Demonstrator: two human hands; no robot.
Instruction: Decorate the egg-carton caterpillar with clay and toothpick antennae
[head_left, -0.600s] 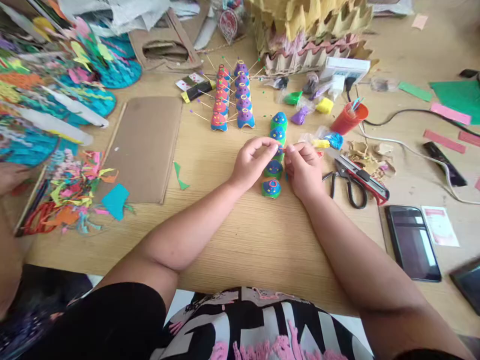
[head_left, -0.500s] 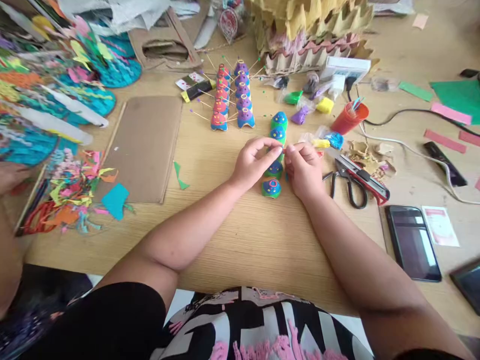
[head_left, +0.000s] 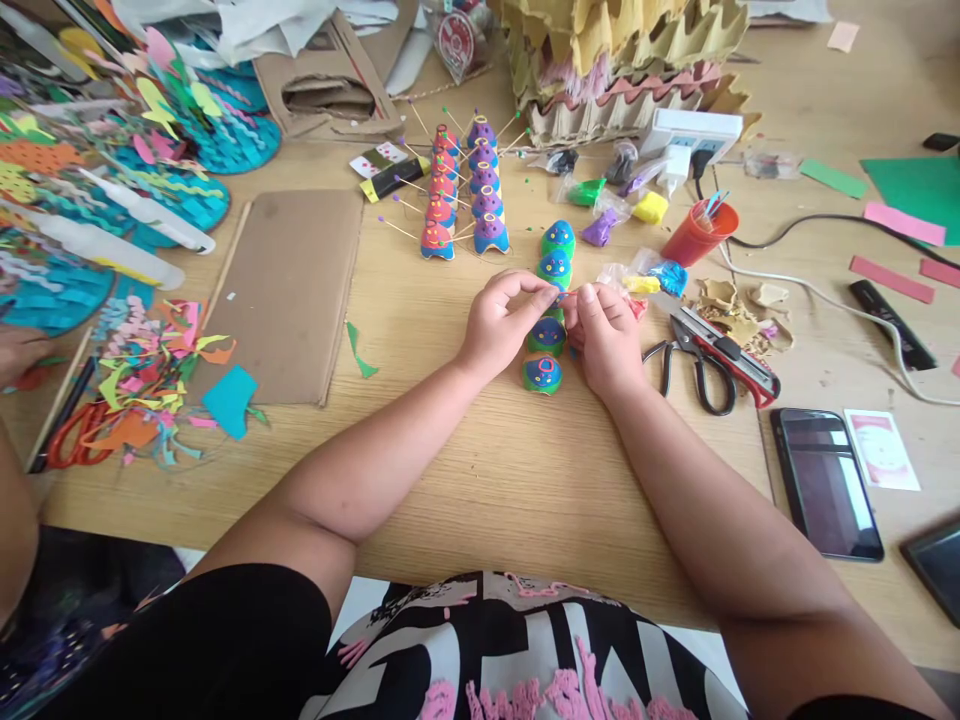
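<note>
Right grip (head_left: 610,338) on thin red strand (head_left: 570,293)

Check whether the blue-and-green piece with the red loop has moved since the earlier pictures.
No, the blue-and-green piece shows no visible shift in any direction; it keeps the same place relative to the flat cardboard sheet.

The left hand (head_left: 501,325) is held just beside the right hand (head_left: 607,335), its thumb and forefinger brought together in a pinch and directed toward the right thumb. The right hand's fingers are curled inward, thumb uppermost. From the hands, the left forearm (head_left: 390,445) and right forearm (head_left: 697,485) are angled back and outward.
</note>
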